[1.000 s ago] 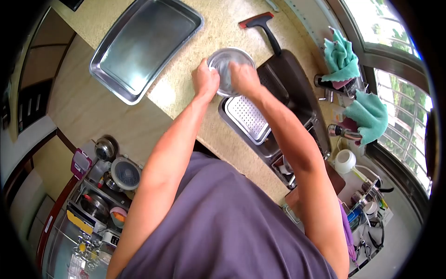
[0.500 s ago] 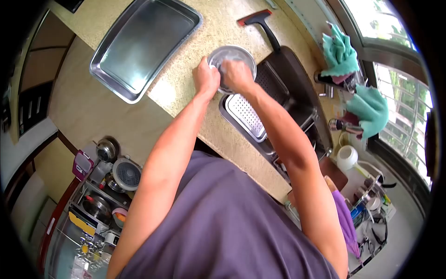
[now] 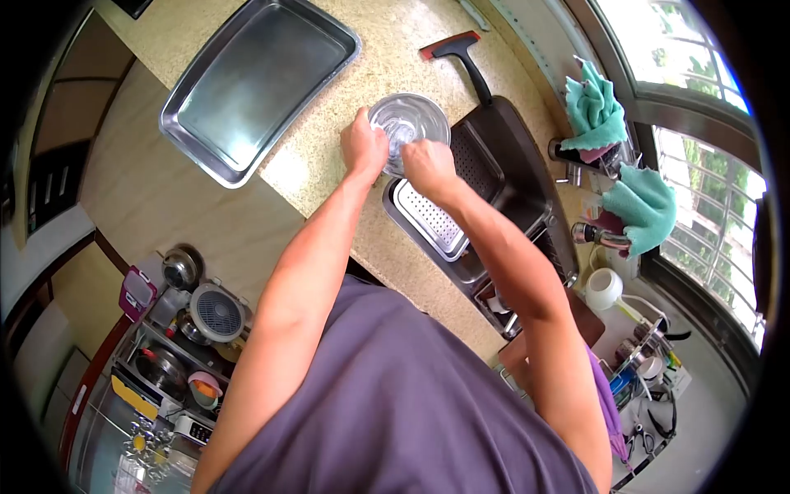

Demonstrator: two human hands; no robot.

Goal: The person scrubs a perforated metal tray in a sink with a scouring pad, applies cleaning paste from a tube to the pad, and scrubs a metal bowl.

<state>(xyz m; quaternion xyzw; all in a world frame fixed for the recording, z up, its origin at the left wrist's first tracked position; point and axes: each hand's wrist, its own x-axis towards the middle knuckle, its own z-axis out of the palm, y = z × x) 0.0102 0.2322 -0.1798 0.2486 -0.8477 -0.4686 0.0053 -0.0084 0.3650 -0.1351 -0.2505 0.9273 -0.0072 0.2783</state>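
Observation:
A clear, shiny round bowl (image 3: 428, 115) stands on the counter beside the sink, with a whitish, wet-looking patch at its bottom. My left hand (image 3: 364, 146) is closed on the bowl's left rim. Over the near right part of the bowl, my right hand (image 3: 428, 167) is curled into a fist; what its fingers hold, if anything, is hidden. Just below the bowl, a white perforated tray (image 3: 428, 216) lies across the dark sink (image 3: 527, 177).
A large metal baking tray (image 3: 247, 90) lies at the counter's left edge. Beyond the bowl is a black-and-red squeegee (image 3: 465, 62). Teal cloths (image 3: 642, 210) hang over the taps by the window. Pots and a round grey-lidded appliance (image 3: 217, 313) fill a rack at lower left.
My right hand, blurred inside the bowl before, has moved down and toward me to its near right side. My left hand stays at the rim. The view has shifted slightly.

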